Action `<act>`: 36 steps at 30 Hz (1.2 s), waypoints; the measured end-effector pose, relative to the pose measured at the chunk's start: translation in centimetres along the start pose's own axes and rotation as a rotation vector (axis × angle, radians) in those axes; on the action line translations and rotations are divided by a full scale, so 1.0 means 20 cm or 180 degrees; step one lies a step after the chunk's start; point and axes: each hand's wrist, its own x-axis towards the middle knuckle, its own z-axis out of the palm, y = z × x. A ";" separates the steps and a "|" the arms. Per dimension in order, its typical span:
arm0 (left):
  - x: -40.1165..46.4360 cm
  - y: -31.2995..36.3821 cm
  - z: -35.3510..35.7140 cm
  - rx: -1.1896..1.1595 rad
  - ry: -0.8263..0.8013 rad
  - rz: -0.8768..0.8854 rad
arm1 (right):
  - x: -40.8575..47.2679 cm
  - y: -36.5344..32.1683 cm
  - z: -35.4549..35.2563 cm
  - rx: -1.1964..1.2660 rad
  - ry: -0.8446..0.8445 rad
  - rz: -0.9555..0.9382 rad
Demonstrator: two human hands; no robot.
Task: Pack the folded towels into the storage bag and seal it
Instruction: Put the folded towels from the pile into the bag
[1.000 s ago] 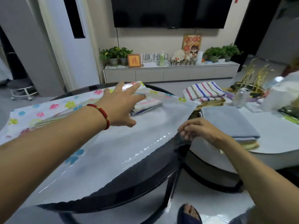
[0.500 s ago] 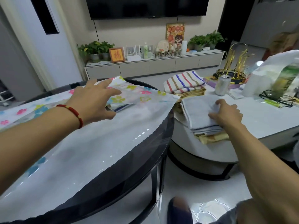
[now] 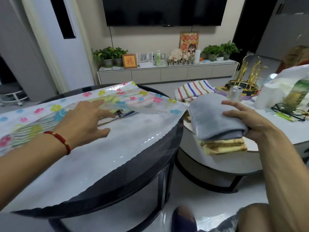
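Left of frame: my left hand (image 3: 87,121) lies over the storage bag (image 3: 93,139), fingers extended and spread, index pointing toward frame centre. Fingertips (image 3: 107,115) sit at the bag's mouth, under the raised edge of the flower-printed top sheet; whether they lift that sheet or only touch it, I cannot tell. Red bracelet (image 3: 62,142) on the wrist.

The bag lies flat across the dark round table (image 3: 133,186), running from the left edge of frame to centre. A striped towel (image 3: 127,99) shows through the clear plastic inside the bag, upper centre, just beyond my fingertips.

Centre right: a second striped towel (image 3: 194,90), folded, sits on the white table (image 3: 217,161), behind the grey one.

Right of centre: my right hand (image 3: 245,119) grips the folded grey towel (image 3: 212,118), fingers curled over its top, thumb side hidden beneath the fold. The grey towel rests on or just above a folded yellow towel (image 3: 224,146); contact between the two not resolvable. Both lie at the near edge of the white table, just beside the bag's mouth.

Upper right: a can (image 3: 235,94) stands upright behind the grey towel. Glasses (image 3: 287,109) lie on the white table at the far right edge of frame.
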 end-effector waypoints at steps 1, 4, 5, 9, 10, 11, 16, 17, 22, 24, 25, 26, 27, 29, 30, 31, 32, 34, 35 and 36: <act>-0.05 -0.02 0.01 0.0001 -0.0060 -0.0047 | -0.05 -0.01 0.01 0.0132 -0.0215 0.0012; -0.19 -0.08 0.02 0.0159 -0.0273 -0.0221 | -0.17 -0.02 0.11 0.0280 -0.0827 0.0168; -0.23 -0.11 0.02 0.0271 -0.0327 -0.0270 | -0.19 -0.02 0.17 0.0231 -0.1008 0.0187; -0.32 -0.27 -0.01 0.0471 -0.0602 -0.0599 | -0.21 0.03 0.55 -0.0172 -0.1835 0.0225; -0.33 -0.32 -0.02 0.0430 -0.0672 -0.0677 | -0.21 0.06 0.67 -0.0234 -0.2016 0.0261; -0.34 -0.36 -0.03 0.0382 -0.0725 -0.0714 | -0.20 0.08 0.79 -0.0264 -0.2173 0.0308; -0.37 -0.49 -0.11 0.0405 -0.0640 -0.0653 | -0.16 0.18 1.33 -0.0137 -0.2445 0.0423; -0.36 -0.50 -0.14 0.0431 -0.0599 -0.0639 | -0.14 0.19 1.42 -0.0071 -0.2435 0.0394; -0.38 -0.54 -0.26 0.0590 -0.0531 -0.0634 | -0.05 0.23 1.91 0.0587 -0.2013 0.0308; -0.39 -0.56 -0.29 0.0668 -0.0531 -0.0599 | -0.01 0.25 2.16 0.0825 -0.1807 0.0222; -0.38 -0.56 -0.31 0.0698 -0.0520 -0.0591 | 0.03 0.26 2.29 0.1025 -0.1743 0.0208; -0.38 -0.57 -0.33 0.0723 -0.0516 -0.0601 | 0.05 0.26 2.40 0.1315 -0.1686 0.0222; -0.38 -0.57 -0.35 0.0747 -0.0504 -0.0602 | 0.08 0.27 2.51 0.1708 -0.1589 0.0260; -0.36 -0.59 -0.38 0.0778 -0.0448 -0.0590 | 0.13 0.32 2.68 0.2336 -0.1488 0.0382; -0.36 -0.59 -0.39 0.0764 -0.0410 -0.0577 | 0.14 0.37 2.74 0.2357 -0.1482 0.0464; -0.36 -0.59 -0.39 0.0761 -0.0377 -0.0560 | 0.15 0.43 2.78 0.2147 -0.1459 0.0553; -0.36 -0.60 -0.39 0.0773 -0.0354 -0.0542 | 0.16 0.49 2.82 0.1646 -0.1436 0.0594; -0.37 -0.62 -0.38 0.0785 -0.0351 -0.0531 | 0.16 0.59 2.85 0.0301 -0.1360 0.0439; -0.38 -0.63 -0.37 0.0795 -0.0358 -0.0519 | 0.18 0.63 2.85 -0.0385 -0.1324 0.0139; -0.39 -0.64 -0.36 0.0815 -0.0363 -0.0506 | 0.18 0.64 2.85 -0.0871 -0.1320 -0.0162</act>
